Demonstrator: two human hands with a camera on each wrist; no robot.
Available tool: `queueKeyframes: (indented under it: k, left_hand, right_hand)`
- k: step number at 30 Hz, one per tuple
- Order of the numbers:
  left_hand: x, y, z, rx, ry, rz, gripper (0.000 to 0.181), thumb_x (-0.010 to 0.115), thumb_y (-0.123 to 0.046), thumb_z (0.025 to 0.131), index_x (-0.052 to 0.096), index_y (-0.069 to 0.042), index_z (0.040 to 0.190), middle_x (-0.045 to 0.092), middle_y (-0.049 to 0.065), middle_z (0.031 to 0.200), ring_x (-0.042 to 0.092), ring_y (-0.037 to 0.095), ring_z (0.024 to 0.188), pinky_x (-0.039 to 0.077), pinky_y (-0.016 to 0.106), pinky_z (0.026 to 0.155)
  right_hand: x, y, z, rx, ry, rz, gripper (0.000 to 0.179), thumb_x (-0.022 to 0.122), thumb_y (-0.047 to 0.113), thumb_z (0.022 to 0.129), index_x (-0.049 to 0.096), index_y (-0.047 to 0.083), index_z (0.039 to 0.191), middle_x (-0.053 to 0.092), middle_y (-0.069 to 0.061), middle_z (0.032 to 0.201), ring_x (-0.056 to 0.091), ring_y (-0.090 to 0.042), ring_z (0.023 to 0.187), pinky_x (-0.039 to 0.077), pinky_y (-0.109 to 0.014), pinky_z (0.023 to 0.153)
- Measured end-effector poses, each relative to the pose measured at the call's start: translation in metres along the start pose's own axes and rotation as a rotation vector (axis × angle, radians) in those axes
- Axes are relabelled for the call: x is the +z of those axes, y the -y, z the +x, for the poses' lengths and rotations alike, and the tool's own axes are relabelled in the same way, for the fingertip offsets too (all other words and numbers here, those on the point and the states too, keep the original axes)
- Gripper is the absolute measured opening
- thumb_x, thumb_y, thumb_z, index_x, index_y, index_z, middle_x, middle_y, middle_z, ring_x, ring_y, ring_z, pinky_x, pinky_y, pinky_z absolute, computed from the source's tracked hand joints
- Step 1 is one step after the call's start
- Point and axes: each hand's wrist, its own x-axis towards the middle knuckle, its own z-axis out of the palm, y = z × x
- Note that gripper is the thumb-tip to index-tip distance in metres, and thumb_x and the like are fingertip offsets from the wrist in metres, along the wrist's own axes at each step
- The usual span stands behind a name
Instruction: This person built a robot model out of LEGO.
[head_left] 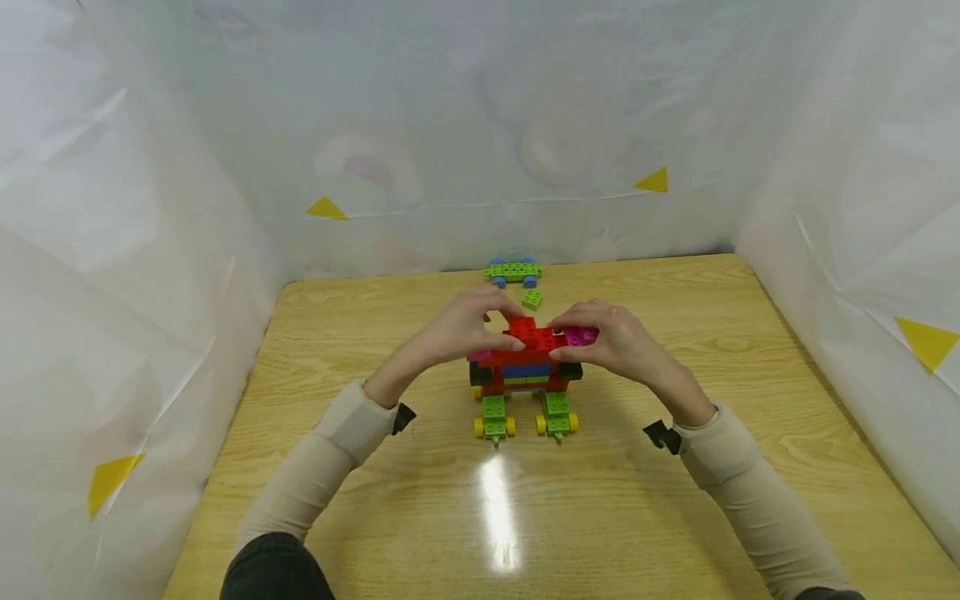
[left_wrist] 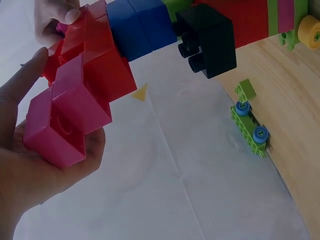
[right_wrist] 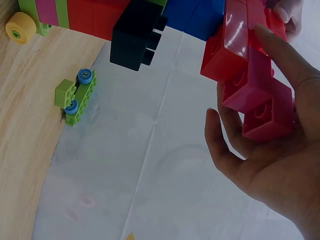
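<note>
A toy-brick figure (head_left: 517, 357) stands upright at the middle of the table, on green wheeled bases (head_left: 557, 404) with yellow wheels. Blue bricks (left_wrist: 142, 27) fill its middle, and a black brick (right_wrist: 132, 35) juts from each side. Across the top run red bricks, with magenta bricks (head_left: 581, 336) stepping outward at both ends. My left hand (head_left: 459, 332) pinches the red bricks (head_left: 527, 332) at the top between thumb and fingers. From the other side my right hand (head_left: 617, 340) grips the red and magenta end, its palm beside the magenta bricks (right_wrist: 270, 115).
Behind the figure lie a green wheeled base (head_left: 513, 271) with blue wheels and a small green brick (head_left: 532, 299). White sheeting (head_left: 480, 125) with yellow triangles hangs along the back and both sides of the wooden table (head_left: 360, 517).
</note>
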Motion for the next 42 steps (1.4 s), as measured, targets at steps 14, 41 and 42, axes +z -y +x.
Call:
queueKeyframes:
  k: [14,41,42]
  left_hand:
    - [-0.002,-0.004,0.006,0.037,0.054,0.054,0.033,0.077,-0.024,0.083,0.068,-0.007,0.110,0.063,0.004,0.109,0.055,0.019,0.101,0.047,0.038,0.089]
    - [0.000,-0.012,0.016,0.048,0.099,0.175,0.027,0.074,-0.025,0.085,0.067,-0.008,0.104,0.059,0.002,0.102,0.053,0.018,0.096,0.045,0.031,0.081]
    - [0.000,-0.012,0.017,0.052,0.097,0.174,0.027,0.074,-0.025,0.085,0.067,-0.008,0.104,0.059,0.002,0.102,0.054,0.018,0.095,0.045,0.031,0.081]
  right_hand:
    - [0.001,0.001,0.000,0.008,0.004,0.001,0.037,0.080,0.032,0.079,0.072,0.011,0.109,0.069,0.001,0.102,0.060,-0.015,0.088,0.050,-0.033,0.071]
    - [-0.001,-0.003,-0.002,0.015,0.009,0.012,0.036,0.079,0.032,0.080,0.071,0.012,0.109,0.069,0.002,0.101,0.058,-0.013,0.085,0.049,-0.032,0.068]
    - [-0.001,-0.003,-0.002,0.016,0.010,0.013,0.036,0.079,0.032,0.080,0.071,0.012,0.109,0.069,0.002,0.101,0.058,-0.013,0.085,0.049,-0.031,0.068]
